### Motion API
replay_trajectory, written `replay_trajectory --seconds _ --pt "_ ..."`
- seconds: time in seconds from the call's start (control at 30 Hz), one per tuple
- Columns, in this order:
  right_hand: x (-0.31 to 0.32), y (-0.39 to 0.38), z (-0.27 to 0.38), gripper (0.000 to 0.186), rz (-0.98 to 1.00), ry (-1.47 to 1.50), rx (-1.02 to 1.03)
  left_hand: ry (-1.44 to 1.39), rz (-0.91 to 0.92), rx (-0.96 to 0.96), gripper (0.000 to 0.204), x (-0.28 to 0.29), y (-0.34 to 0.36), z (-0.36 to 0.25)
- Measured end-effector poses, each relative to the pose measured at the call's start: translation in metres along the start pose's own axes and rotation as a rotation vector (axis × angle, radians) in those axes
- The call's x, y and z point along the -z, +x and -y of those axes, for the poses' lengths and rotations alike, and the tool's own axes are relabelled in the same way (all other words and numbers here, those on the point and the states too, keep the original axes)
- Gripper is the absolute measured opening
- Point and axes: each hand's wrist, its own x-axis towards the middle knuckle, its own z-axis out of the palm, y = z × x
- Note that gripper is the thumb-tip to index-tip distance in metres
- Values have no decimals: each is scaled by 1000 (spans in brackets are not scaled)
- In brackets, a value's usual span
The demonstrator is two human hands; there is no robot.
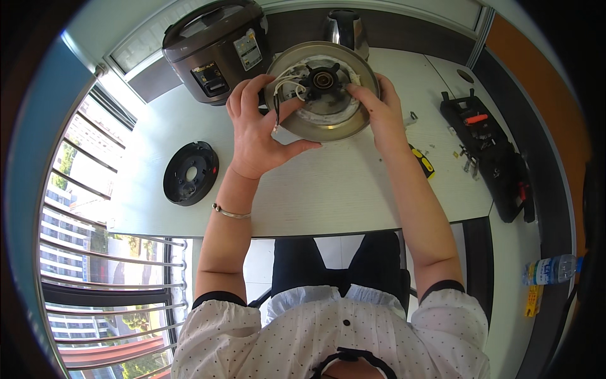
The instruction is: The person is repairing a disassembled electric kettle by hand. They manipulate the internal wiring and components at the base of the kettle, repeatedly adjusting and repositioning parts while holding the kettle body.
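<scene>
Between my hands is a round metal kettle body [338,129], its underside facing me. A black round connector [323,79] with stubby arms sits at its middle. White and dark wires [278,95] hang from the connector's left side. My left hand [259,126] holds the kettle's left side, a finger reaching in beside the wires and the thumb along the lower rim. My right hand [382,110] grips the right rim, its thumb touching the inside near the connector. A black round plastic base cover [190,173] lies on the table to the left.
A brown rice cooker [211,54] stands at the back left, and a shiny metal vessel [347,31] behind the kettle body. On the right lie a yellow and black tool [421,161], loose bits and an open black tool case [483,139]. A water bottle [550,270] is farther right.
</scene>
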Motion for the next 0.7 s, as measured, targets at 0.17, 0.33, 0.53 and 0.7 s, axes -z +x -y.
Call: replay_trajectory --seconds 0.17,0.33,0.53,0.7 --pt "1 2 -1 56 15 -13 10 -17 12 14 58 3 0 -1" --pt "3 2 -9 57 5 -9 72 -58 -4 -15 60 0 -1 0" --pt "4 3 -12 56 30 -36 96 -63 5 -15 61 1 -2 -1" --pt "6 2 -11 59 27 13 86 -80 -4 -21 61 -1 -3 0"
